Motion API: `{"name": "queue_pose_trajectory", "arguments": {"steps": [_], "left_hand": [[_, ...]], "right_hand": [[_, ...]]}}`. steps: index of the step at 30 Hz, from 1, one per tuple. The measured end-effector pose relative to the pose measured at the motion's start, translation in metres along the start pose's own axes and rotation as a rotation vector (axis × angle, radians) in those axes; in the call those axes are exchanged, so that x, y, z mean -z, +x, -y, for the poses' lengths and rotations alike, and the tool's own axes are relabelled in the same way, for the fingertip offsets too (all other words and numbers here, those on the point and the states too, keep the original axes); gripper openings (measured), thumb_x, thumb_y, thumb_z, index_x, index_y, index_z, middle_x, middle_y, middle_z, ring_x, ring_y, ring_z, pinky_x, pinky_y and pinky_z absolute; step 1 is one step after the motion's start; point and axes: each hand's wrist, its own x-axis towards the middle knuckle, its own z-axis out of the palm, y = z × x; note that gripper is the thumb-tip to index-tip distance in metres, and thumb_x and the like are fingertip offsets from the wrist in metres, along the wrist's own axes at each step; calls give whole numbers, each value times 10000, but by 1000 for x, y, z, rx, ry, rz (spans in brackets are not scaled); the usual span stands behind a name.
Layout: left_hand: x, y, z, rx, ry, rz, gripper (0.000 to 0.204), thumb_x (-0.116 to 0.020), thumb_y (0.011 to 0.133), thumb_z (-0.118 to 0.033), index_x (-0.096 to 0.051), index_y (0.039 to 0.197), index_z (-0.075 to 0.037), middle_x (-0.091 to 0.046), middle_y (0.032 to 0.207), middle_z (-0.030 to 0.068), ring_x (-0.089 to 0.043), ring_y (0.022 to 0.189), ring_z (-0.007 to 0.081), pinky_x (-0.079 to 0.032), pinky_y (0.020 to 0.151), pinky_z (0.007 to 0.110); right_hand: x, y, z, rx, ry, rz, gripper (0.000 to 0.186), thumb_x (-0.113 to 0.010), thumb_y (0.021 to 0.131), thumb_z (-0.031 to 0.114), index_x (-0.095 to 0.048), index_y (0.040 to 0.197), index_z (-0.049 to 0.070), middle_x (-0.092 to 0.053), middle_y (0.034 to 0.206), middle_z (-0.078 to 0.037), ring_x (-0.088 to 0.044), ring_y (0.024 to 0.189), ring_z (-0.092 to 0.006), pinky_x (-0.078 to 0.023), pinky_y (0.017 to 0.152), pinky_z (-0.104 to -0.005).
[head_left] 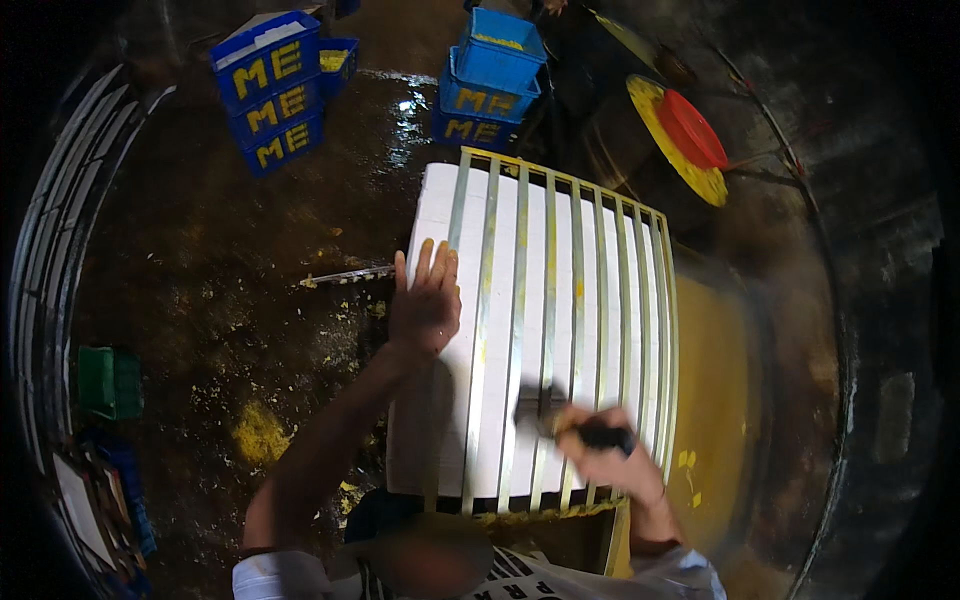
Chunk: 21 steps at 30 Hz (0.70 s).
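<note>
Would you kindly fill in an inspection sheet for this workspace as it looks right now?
Surface: white slab, covered by a metal slotted frame with yellow stains.
Job's things: dark-handled tool, blurred, held over the frame's near end.
Clutter: yellow crumbs and smears on the wet dark floor; a thin pale strip lies left of the slab.
Grips: left hand flat on the slab's left edge; right hand closed around the tool.
Cables: nothing seen.
Surroundings: stacked blue crates at the far side, a red and yellow disc far right, a green crate at the left.
</note>
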Motion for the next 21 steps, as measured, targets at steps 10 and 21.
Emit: {"name": "queue_pose_trajectory", "arguments": {"steps": [10, 21], "left_hand": [[-2, 2, -13, -63, -42, -100, 481, -578, 889, -240, -566, 1299, 10, -432, 1445, 140, -285, 1422, 313, -168, 1164, 619], [5, 4, -6, -21, 65, 177, 549, -416, 981, -270, -394, 1458, 1, -329, 1559, 136, -157, 1490, 314, -43, 1174, 617]], "right_hand": [[56, 287, -40, 309, -598, -471, 262, -700, 806, 202, -625, 856, -43, -606, 683, -249, -603, 663, -412, -492, 638, -407], [-60, -49, 4, -185, 71, 3, 157, -707, 835, 138, -669, 899, -1, -607, 647, -12, -590, 615, -74, -468, 563, -251]]}}
